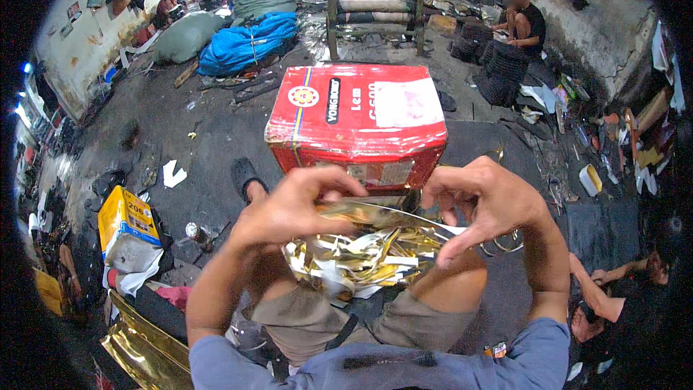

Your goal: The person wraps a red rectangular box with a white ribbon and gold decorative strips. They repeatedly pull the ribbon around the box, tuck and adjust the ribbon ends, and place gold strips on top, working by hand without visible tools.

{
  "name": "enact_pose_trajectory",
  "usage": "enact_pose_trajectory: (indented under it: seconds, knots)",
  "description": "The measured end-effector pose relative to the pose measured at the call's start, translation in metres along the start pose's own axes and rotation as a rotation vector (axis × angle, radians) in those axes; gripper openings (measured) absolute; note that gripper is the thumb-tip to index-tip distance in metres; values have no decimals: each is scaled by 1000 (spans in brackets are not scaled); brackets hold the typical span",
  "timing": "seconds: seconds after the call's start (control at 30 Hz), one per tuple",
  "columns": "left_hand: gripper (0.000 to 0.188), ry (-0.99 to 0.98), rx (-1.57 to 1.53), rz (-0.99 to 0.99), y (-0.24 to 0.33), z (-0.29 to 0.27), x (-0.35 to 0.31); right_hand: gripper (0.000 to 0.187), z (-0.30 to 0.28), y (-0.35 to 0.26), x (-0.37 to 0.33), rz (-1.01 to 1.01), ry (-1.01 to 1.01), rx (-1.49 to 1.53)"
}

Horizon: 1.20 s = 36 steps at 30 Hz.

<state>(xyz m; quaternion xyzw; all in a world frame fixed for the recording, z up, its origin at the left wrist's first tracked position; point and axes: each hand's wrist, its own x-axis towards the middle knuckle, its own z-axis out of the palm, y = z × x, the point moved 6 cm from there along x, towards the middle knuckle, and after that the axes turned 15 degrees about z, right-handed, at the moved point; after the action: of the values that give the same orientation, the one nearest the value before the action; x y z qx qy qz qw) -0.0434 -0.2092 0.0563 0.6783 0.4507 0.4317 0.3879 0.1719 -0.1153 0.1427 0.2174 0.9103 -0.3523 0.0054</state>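
Observation:
A thin, shiny gold sheet (390, 214) with a pale edge stretches between my hands, above my knees. My left hand (292, 206) is blurred but closed around its left end, thumb on the near side and fingers on the far side. At the other end, my right hand (487, 206) has curled fingers and its thumb at the sheet's edge; the exact contact is partly hidden. Below the sheet lies a heap of gold and white scraps (368, 263) between my knees. Just beyond my hands stands a red box (354, 108) with a pale patch on top.
A yellow, blue and white box (130, 227) stands to the left, above a curved gold sheet (141, 350). Farther off are a blue tarp bundle (249, 43) and a rack (375, 18). One person (527, 22) sits at far right; another person's arm (599, 296) reaches in nearby.

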Motion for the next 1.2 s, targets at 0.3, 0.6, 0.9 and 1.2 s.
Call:
enact_pose_trajectory:
  seconds: [0.3,0.6,0.9,1.2]
  knots:
    - [33,176,83,26,-2,-152,-3,37,-42,88,55,99,90,478]
    - [23,276,1301,212,-25,-207,31,19,-64,134,142,308,203,862]
    - [50,455,723,590,-31,-104,136,30,-65,159,151,275,499,-82]
    - [26,340,248,292,-89,3,219,29,-68,161,116,246,773,-260]
